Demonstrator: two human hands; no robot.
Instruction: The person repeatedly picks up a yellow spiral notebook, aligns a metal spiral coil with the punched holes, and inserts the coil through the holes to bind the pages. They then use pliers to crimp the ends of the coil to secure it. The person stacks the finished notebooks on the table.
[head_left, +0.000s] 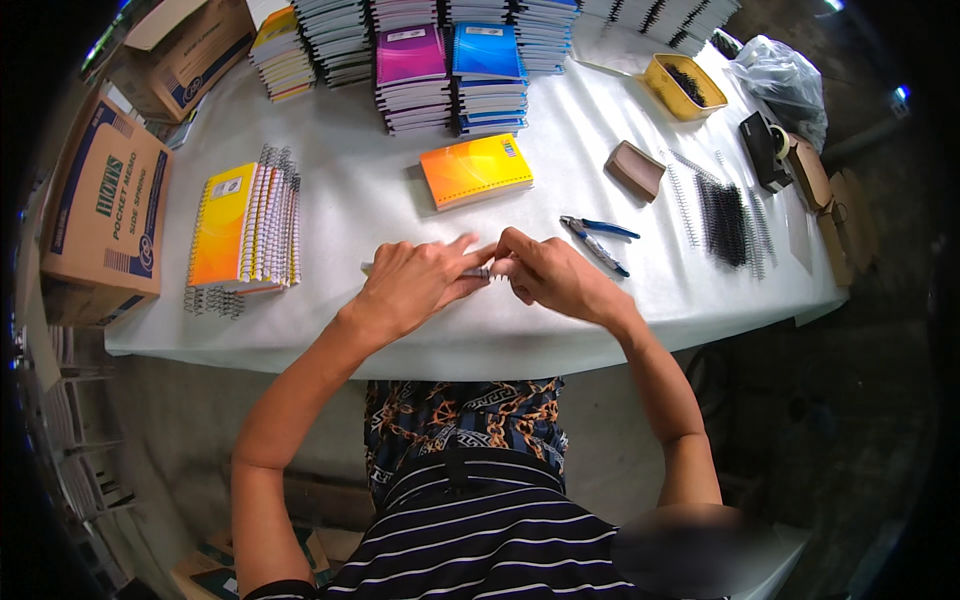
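Note:
Near the table's front edge my left hand (405, 285) is closed round a thin notebook (478, 271), seen edge-on and mostly hidden under the fingers. My right hand (555, 275) meets it there, its fingers pinched on a dark spiral coil (494, 276) at the notebook's right end. Just beyond both hands lies a yellow-orange stack of punched pages (477, 172), with holes along its near edge. Blue-handled cutting pliers (598, 243) lie open to the right of my right hand.
Several spiral-bound yellow notebooks (222, 225) lie at the left beside a cardboard box (105, 210). Tall stacks of purple notebooks (411, 55) and blue notebooks (488, 50) stand behind. Rightward are a brown block (636, 171), loose black coils (725, 222), a yellow tub (685, 88) and a tape dispenser (765, 150).

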